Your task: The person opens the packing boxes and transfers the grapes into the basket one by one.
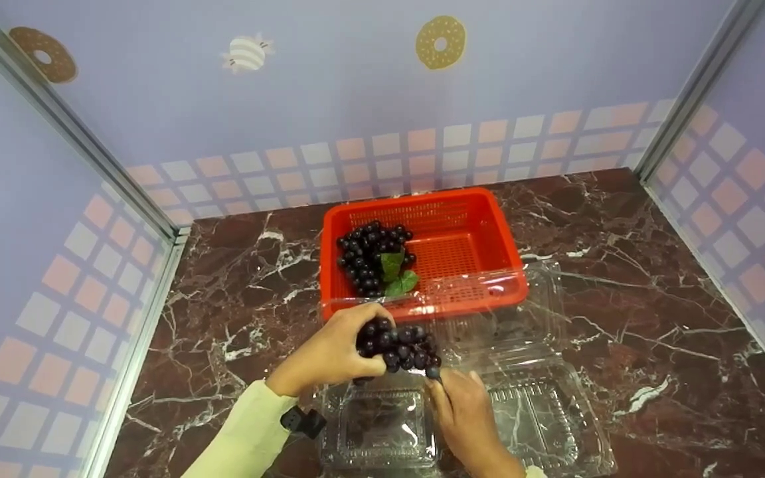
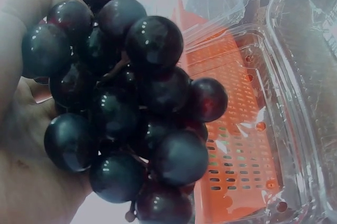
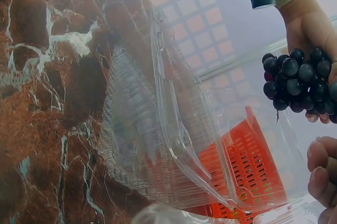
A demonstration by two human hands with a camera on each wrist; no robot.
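My left hand (image 1: 339,345) grips a bunch of dark purple grapes (image 1: 404,345) from its left side, thumb below and fingers above. In the left wrist view the round grapes (image 2: 113,113) lie against the palm, with some thin stems between them. My right hand (image 1: 467,415) is at the bunch's lower right end, its fingertips around a single grape (image 1: 433,372). Curled fingers (image 3: 318,174) of that hand show at the edge of the right wrist view. Beneath the hands stands a clear plastic clamshell box (image 1: 382,458), its lid raised toward the basket.
Behind the hands a red plastic basket (image 1: 512,249) holds more dark grapes (image 1: 359,255) with green leaves (image 1: 401,284) at its left side. Another clear clamshell box (image 1: 588,425) lies open at right. Patterned walls (image 1: 356,99) enclose the marbled tabletop (image 1: 641,285) on three sides.
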